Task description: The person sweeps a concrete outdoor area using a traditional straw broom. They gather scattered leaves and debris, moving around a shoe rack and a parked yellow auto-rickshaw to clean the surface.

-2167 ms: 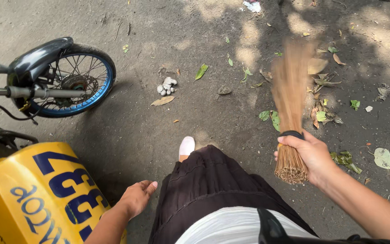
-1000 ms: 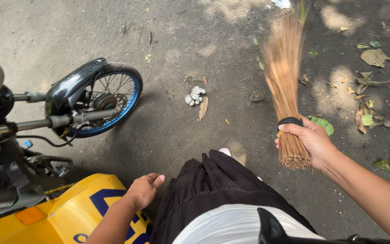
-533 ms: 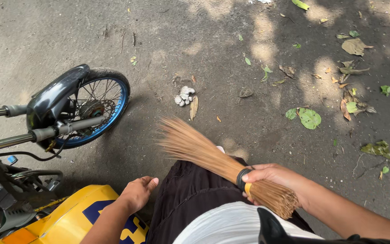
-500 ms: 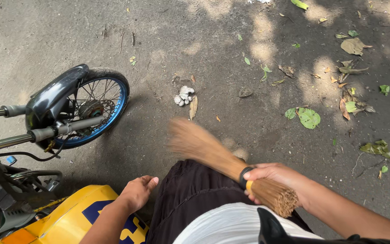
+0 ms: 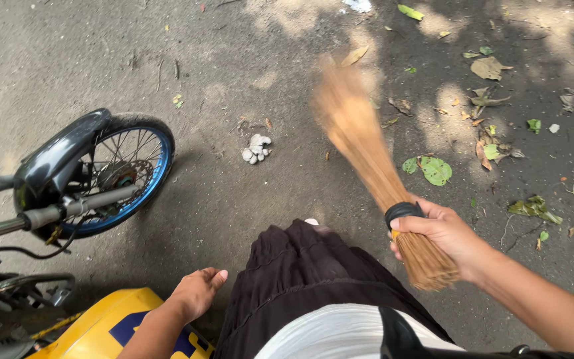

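Mid-sweep, the right hand (image 5: 443,233) is gripping the broom (image 5: 373,166), fingers clamped; next, reaching the leaves (image 5: 433,169) at right. Left hand (image 5: 194,292) is hanging open.

Blue lettering on yellow panel (image 5: 121,326), bottom left

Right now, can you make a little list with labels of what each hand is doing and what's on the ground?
Right hand: grips a stick broom by its bound end, bristles blurred over the ground
Left hand: open, holding nothing, above the yellow vehicle body
Ground: leaves scattered at right, a small white clump in the middle
Left side: motorbike wheel with a blue rim
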